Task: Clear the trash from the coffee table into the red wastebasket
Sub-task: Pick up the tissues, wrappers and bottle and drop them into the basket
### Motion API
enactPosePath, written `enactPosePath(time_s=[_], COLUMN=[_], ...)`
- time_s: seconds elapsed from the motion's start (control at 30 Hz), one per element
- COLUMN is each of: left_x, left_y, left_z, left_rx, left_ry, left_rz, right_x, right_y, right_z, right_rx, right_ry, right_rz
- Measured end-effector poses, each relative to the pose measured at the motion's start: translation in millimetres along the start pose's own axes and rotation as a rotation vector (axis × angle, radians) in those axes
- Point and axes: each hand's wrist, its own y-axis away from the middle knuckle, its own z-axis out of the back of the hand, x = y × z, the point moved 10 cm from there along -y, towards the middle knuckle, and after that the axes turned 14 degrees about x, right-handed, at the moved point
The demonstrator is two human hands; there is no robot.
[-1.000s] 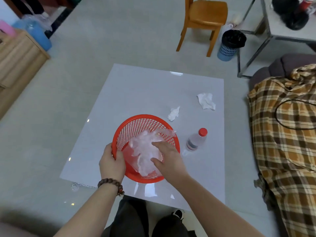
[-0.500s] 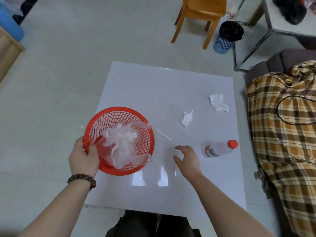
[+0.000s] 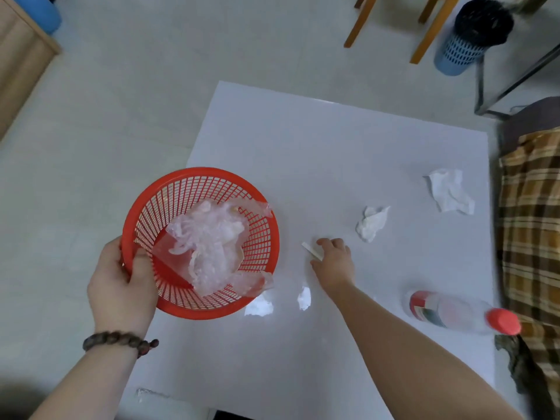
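Head view: left hand (image 3: pixel 121 286) grips red wastebasket (image 3: pixel 257 253) rim, held past bench (image 3: pixel 303 131) left edge, at 9 o'clock. Crumpled clear plastic (image 3: pixel 212 247) inside. Right hand (image 3: pixel 333 259), fingers curled down, touches small white strip (image 3: pixel 310 249) mid-bench. Two tissues (image 3: pixel 372 222) (image 3: pixel 450 190) at 2 o'clock. Bottle (image 3: pixel 454 312) near right edge. Far half bare.

A single head-worn camera looks forward and steeply down from above the near edge of the coffee table (image 3: pixel 348 147). It sits close enough that both forearms enter from the bottom of the frame. The wide lens bends the edges, taking in floor on the left, chair legs (image 3: pixel 360 22) at the top, and plaid fabric (image 3: pixel 530 225) on the right.
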Motion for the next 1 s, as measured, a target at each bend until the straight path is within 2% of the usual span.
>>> enactPosePath(time_s=[0.23,0.33,0.4,0.47,0.53,0.67,0.73,0.8,0.9,1.0], left_x=[11.8,10.8,9.0,4.8,-3.4,-32.0,-50.0,-69.7,-90.4,-103.5], left_y=[-7.4,-8.0,-7.1,-6.1,-4.4,2.8,7.4,11.6,16.3,16.2], left_z=[2.5,2.9,2.7,1.5,-1.6,-19.8,-31.5,-44.3,-59.4,-67.4], left_rx=[-0.042,-0.043,-0.045,-0.049,-0.043,0.024,0.055,0.095,0.147,0.175], left_ry=[-0.004,-0.012,0.010,0.007,-0.007,0.035,0.079,0.114,0.169,0.180], left_rz=[0.028,0.027,0.030,0.033,0.039,0.013,-0.005,-0.024,-0.014,-0.023], right_x=[6.1,11.3,13.9,22.0,43.0,113.7,150.6,182.0,194.2,164.8], right_y=[-22.2,-23.8,-18.4,-5.2,19.3,96.2,130.7,151.1,155.4,158.7], right_z=[-23.3,-26.9,-21.4,-0.6,31.7,96.4,112.1,112.0,101.2,131.1], right_rx=[-0.068,-0.042,-0.039,-0.105,-0.223,-0.353,-0.314,-0.215,-0.060,-0.180], right_ry=[0.085,0.090,0.045,-0.095,-0.261,-0.464,-0.456,-0.345,-0.164,-0.234], right_rz=[-0.005,0.001,0.002,0.023,0.109,0.456,0.595,0.670,0.603,0.556])
